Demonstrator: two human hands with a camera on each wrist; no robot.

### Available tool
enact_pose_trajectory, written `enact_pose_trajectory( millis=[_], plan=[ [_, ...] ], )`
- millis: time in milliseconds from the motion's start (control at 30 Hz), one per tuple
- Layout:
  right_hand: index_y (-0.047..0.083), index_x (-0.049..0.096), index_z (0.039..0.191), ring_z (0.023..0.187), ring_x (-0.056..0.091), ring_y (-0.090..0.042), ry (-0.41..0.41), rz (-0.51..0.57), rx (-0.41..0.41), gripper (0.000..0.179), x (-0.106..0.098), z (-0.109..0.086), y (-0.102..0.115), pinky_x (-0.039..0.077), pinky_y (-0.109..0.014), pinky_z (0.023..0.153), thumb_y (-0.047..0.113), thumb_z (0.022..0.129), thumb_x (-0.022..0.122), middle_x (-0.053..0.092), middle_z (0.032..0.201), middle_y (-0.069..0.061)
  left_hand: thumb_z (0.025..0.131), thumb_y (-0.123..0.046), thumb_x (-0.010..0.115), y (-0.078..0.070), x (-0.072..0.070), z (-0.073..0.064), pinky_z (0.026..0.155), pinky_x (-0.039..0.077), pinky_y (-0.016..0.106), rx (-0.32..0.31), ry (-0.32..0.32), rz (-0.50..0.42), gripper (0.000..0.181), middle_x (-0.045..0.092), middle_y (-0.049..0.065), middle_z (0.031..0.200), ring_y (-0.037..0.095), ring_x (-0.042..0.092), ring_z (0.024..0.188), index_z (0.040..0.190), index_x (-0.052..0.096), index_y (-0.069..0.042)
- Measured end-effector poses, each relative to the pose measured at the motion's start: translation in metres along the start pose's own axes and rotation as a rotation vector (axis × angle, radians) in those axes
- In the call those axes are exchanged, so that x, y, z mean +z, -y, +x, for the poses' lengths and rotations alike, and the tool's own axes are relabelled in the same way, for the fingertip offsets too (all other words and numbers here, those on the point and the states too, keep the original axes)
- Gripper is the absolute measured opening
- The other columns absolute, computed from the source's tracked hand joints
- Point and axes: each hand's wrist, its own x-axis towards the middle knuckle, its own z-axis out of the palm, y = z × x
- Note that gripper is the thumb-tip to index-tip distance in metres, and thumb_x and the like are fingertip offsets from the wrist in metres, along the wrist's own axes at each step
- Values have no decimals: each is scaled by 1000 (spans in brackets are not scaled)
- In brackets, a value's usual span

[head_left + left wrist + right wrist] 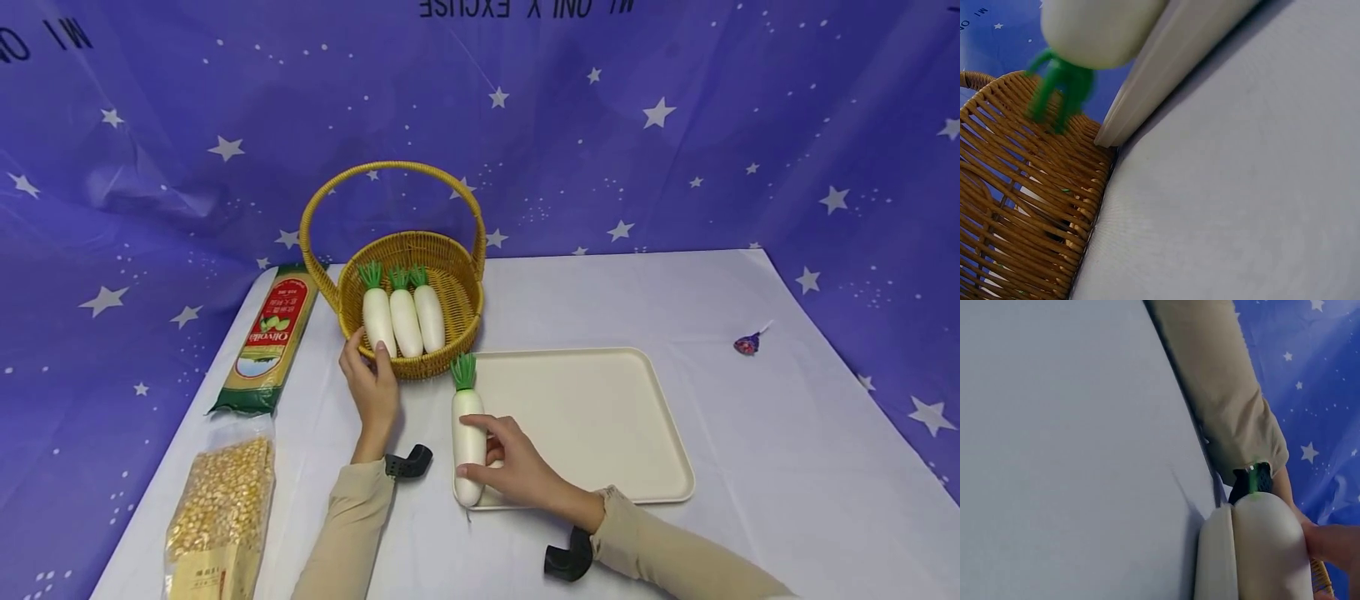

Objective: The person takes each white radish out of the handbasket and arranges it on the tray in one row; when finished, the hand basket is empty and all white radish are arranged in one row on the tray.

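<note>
A white radish with green leaf stubs lies along the left edge of the cream tray. My right hand grips it from the right, thumb and fingers spread along its body. In the right wrist view the radish sits against the tray's edge. My left hand holds the front left rim of a wicker basket. Inside the basket three white radishes lie side by side, leaves pointing away. The left wrist view shows the basket's woven side; that hand is out of sight there.
To the left lie a green and red pasta packet and a clear bag of corn kernels. A small wrapped lollipop rests on the right of the white tablecloth. A purple starry cloth hangs behind.
</note>
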Motion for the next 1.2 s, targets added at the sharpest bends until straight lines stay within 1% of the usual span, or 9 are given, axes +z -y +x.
enact_pose_trajectory(
  millis=[133,233,500,667,800,933,1067,1133,1200],
  plan=[
    [18,44,131,81,47,-11,-24,-64,2,59,2,0,1,45,-19,71,23,78,70,36,112,-15,93,-29,44,0,0,0,97,30,45,-7,2,2,44,32,18,132,31,36,120,132,37,-10],
    [21,43,132,87,42,-12,-10,-104,19,58,-1,1,3,41,-20,74,26,80,69,36,117,-11,94,-30,44,0,0,-1,97,30,45,-18,12,-6,44,31,17,133,31,35,121,132,37,-11],
    [19,41,134,97,43,-14,50,-67,20,57,-9,1,1,43,-24,81,28,83,64,37,122,-10,94,-31,43,0,1,0,97,30,45,-11,22,-9,44,30,18,134,31,33,123,133,36,-11],
    [16,40,135,100,42,-19,57,-52,3,56,-13,1,2,45,-24,80,27,84,63,37,125,-13,94,-31,43,0,0,-1,93,33,45,-13,22,-9,44,30,18,134,31,37,117,133,36,-11],
    [18,42,133,101,43,-23,28,-66,22,55,-18,3,2,44,-26,80,26,84,64,38,124,-13,94,-30,43,0,1,-2,88,34,44,-17,17,-11,44,31,18,133,27,38,107,133,36,-11],
    [12,49,125,98,50,-25,-87,-69,42,47,-26,10,4,43,-30,81,22,83,65,47,118,-17,94,-29,43,-1,2,-2,87,34,42,-13,12,-14,44,32,18,132,26,38,105,133,37,-11],
    [1,53,118,93,56,-17,-211,65,76,38,-36,24,8,45,-24,80,15,84,63,54,113,-20,94,-30,43,-1,2,-2,87,34,41,-5,11,-11,44,32,18,132,26,38,106,133,37,-11],
    [-4,51,118,93,56,-13,-237,215,98,37,-41,34,9,47,-21,80,11,85,60,56,110,-19,94,-30,43,0,2,-1,87,33,41,-2,8,-7,44,32,18,132,26,38,105,133,37,-10],
    [-8,48,120,96,57,-12,-251,396,110,37,-46,46,11,47,-23,85,8,88,54,58,109,-17,94,-30,43,1,2,-1,87,33,42,-2,7,-4,44,32,18,132,27,38,105,133,37,-10]
  ],
)
